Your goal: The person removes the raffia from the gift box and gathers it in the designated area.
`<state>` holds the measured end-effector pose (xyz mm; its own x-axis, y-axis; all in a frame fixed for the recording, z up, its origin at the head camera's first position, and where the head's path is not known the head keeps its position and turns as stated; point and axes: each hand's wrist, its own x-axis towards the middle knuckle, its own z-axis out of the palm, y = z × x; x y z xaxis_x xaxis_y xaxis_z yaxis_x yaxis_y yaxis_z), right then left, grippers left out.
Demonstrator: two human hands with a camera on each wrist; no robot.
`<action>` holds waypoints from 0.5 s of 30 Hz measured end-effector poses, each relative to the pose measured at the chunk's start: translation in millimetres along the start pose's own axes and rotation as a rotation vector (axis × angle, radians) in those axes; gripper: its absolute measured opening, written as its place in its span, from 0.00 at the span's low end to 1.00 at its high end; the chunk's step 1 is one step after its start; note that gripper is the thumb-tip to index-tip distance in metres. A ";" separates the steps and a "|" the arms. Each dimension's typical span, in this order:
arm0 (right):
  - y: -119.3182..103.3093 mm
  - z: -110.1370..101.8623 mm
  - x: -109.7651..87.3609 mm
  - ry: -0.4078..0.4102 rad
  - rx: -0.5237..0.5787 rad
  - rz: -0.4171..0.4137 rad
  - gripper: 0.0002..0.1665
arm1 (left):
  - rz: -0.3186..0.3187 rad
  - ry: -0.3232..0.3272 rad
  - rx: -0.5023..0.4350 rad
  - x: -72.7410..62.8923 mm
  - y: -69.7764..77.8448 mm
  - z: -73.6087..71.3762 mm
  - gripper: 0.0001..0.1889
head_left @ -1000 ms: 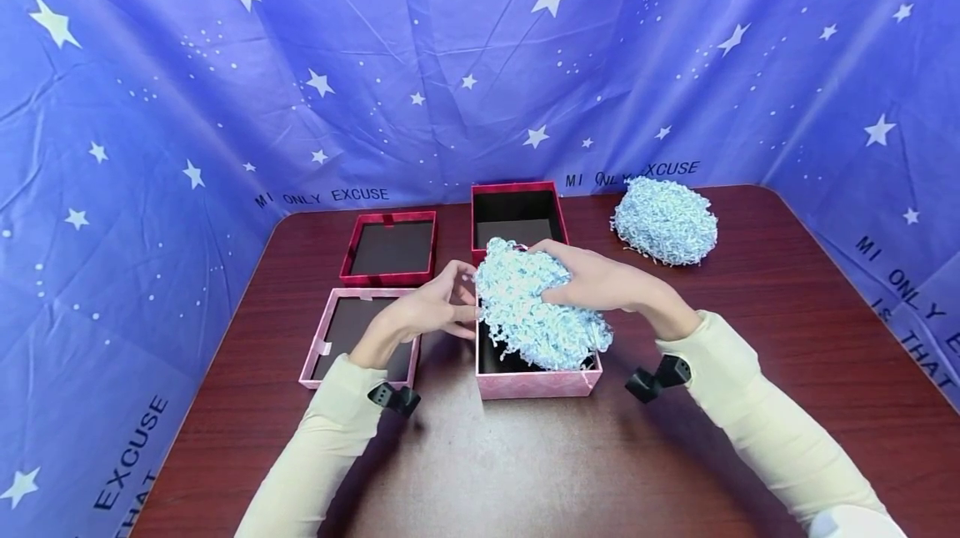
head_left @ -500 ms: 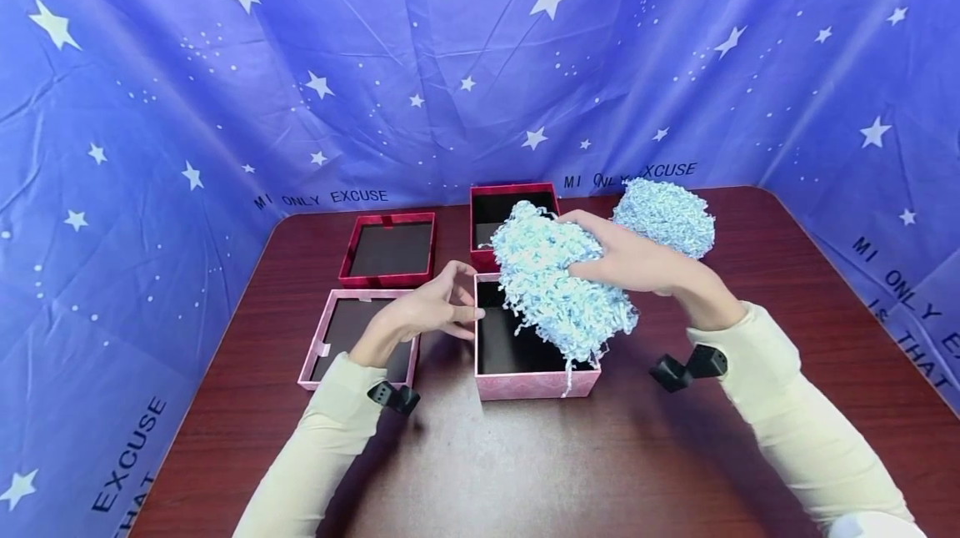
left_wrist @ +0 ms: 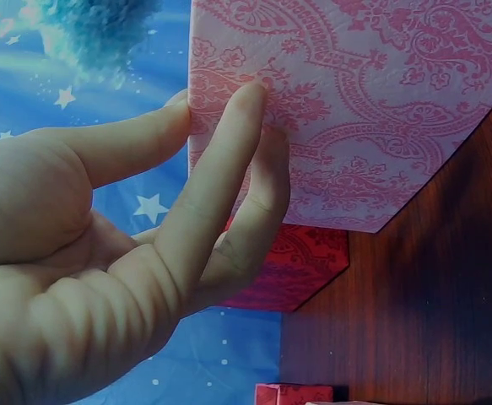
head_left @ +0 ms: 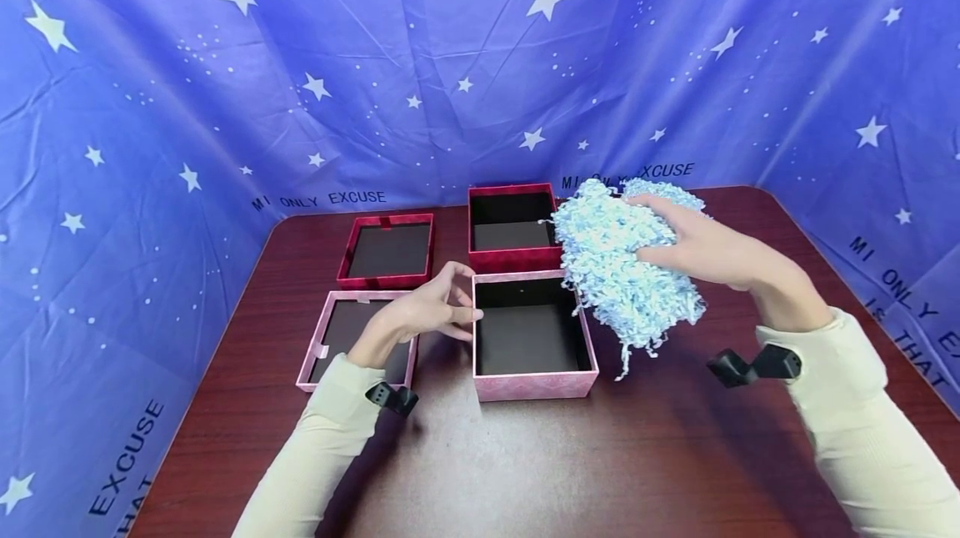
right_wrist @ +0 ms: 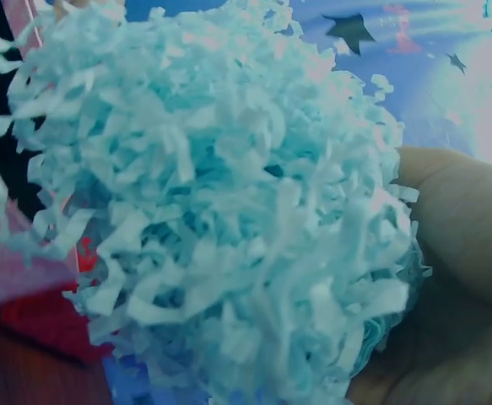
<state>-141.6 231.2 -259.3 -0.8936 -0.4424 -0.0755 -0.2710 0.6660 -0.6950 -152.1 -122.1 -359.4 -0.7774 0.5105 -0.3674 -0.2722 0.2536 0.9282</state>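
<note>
My right hand (head_left: pixel 708 246) grips a clump of light-blue shredded paper (head_left: pixel 622 258), lifted to the right of the pink box (head_left: pixel 536 385). Loose strands dangle from its underside, and the clump fills most of the right wrist view. The pink box stands with its top uncovered, its dark inside bare. At the box's left wall, my left hand (head_left: pixel 435 304) pinches the rim, thumb at the edge and fingertips (left_wrist: pixel 247 105) against the patterned outer side. Part of the right hand's fingers is hidden by the paper.
Behind the pink box stands a red box (head_left: pixel 517 258) with a dark inside. A red lid (head_left: pixel 386 281) and a pink lid (head_left: pixel 322 338) lie at the left. A second shredded paper clump (head_left: pixel 663 189) sits at the back right, partly covered. A starry blue cloth (head_left: pixel 450 37) surrounds the table.
My right hand has lifted the shredded paper out of the pink box and carried it right, in front of the other clump. The left hand has stayed at the box's left rim.
</note>
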 end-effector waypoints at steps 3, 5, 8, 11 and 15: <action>12.5 -7.3 -7.8 0.013 0.000 0.029 0.41 | -0.002 0.000 0.002 -0.1 0.0 -0.4 0.33; 21.2 -11.3 -11.7 0.022 0.004 0.048 0.41 | -0.002 0.000 0.004 -0.6 0.4 -0.6 0.32; 34.7 -15.8 -17.0 0.033 0.001 0.060 0.41 | -0.002 -0.001 0.012 -0.7 0.3 -0.5 0.32; 47.6 -17.8 -22.0 0.038 -0.018 0.078 0.42 | -0.001 -0.003 0.014 -0.3 0.2 -0.1 0.32; 65.0 -18.3 -28.4 0.032 -0.042 0.108 0.40 | 0.000 -0.006 0.013 -0.7 0.8 0.5 0.32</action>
<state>-140.4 298.1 -289.2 -0.9293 -0.3474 -0.1249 -0.1864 0.7336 -0.6535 -151.5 -121.9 -358.4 -0.7738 0.5157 -0.3677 -0.2645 0.2645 0.9274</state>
